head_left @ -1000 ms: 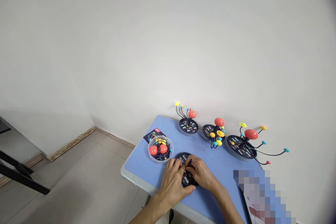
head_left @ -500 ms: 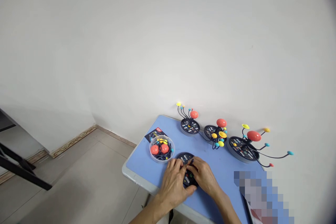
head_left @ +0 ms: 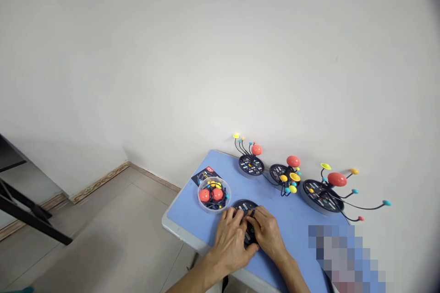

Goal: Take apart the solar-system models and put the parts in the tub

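My left hand (head_left: 231, 240) and my right hand (head_left: 268, 233) both grip a black round base (head_left: 244, 204) with printed labels, near the front of the blue table. Their fingers meet over it, and a small dark piece between them is hard to make out. Most of the base is hidden by my hands. Just beyond my left hand stands a clear round tub (head_left: 213, 194) holding orange balls, yellow pieces and black wires. Three assembled planet models on black bases stand along the far side: (head_left: 251, 165), (head_left: 282, 175), (head_left: 321, 197).
A black printed card (head_left: 205, 175) lies under the tub's far edge. The table's grey rim (head_left: 182, 233) runs along its left side, with a tiled floor beyond. A white wall rises behind. A pixelated patch (head_left: 343, 256) covers the lower right. Black metal legs (head_left: 24, 210) show at far left.
The whole scene has drifted slightly right in the view. My hands stay on the black base, with small finger shifts.
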A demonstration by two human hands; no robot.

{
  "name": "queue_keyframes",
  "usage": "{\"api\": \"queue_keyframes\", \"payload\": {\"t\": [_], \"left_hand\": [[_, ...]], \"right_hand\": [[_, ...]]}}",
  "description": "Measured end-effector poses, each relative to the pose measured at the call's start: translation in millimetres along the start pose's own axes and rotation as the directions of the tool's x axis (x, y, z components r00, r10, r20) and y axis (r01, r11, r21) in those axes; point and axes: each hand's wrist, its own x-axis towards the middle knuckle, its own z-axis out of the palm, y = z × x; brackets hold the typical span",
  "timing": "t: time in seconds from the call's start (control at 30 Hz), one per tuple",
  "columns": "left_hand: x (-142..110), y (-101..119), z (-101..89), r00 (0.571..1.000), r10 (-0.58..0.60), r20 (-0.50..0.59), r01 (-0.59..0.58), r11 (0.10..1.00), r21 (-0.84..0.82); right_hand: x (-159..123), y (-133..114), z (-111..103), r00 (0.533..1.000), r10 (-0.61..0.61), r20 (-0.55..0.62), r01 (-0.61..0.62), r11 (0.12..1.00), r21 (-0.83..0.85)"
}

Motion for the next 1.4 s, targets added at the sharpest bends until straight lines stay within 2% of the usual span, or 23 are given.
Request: {"api": "queue_keyframes", "payload": {"t": [0.2, 0.33, 0.53, 0.73, 1.03, 1.17, 1.23, 1.33, 1.4], "left_hand": [[2, 2, -4.6, 1.0, -0.007, -0.013, 0.007, 0.999, -0.041], [2, 3, -7.8, 0.999, -0.03, -0.032, 0.028, 0.997, -0.069], [-2, 1, 6.7, 0.999, -0.029, -0.024, 0.029, 0.999, -0.033], [1, -6, 20.3, 0.998, -0.048, 0.037, 0.052, 0.994, -0.094], [0, 2, 9.1, 0.991, -0.08, 0.104, 0.09, 0.992, -0.091], [2, 4, 5.5, 0.988, -0.08, 0.128, 0.093, 0.991, -0.092], [3, 5, 4.1, 0.985, -0.093, 0.143, 0.107, 0.99, -0.089], [5, 6, 1.6, 0.979, -0.105, 0.177, 0.12, 0.99, -0.077], [7, 6, 0.2, 0.974, -0.105, 0.201, 0.122, 0.99, -0.072]], "right_hand": [[0, -1, 2, 0.995, 0.102, -0.023, -0.101, 0.994, 0.034], [-3, -1, 3, 0.995, 0.095, -0.04, -0.095, 0.995, 0.001], [-8, -7, -1, 0.996, 0.085, 0.018, -0.084, 0.995, -0.055], [-15, -8, -5, 1.0, 0.022, 0.017, -0.02, 0.992, -0.126], [-15, -5, 2, 0.983, -0.138, -0.125, 0.121, 0.984, -0.133], [-4, -25, -14, 0.961, -0.084, -0.262, 0.058, 0.993, -0.107], [10, -42, -29, 0.926, -0.078, -0.37, 0.034, 0.992, -0.122], [31, -66, -47, 0.942, -0.18, -0.284, 0.154, 0.982, -0.111], [37, -73, -50, 0.951, -0.159, -0.267, 0.136, 0.985, -0.101]]}}
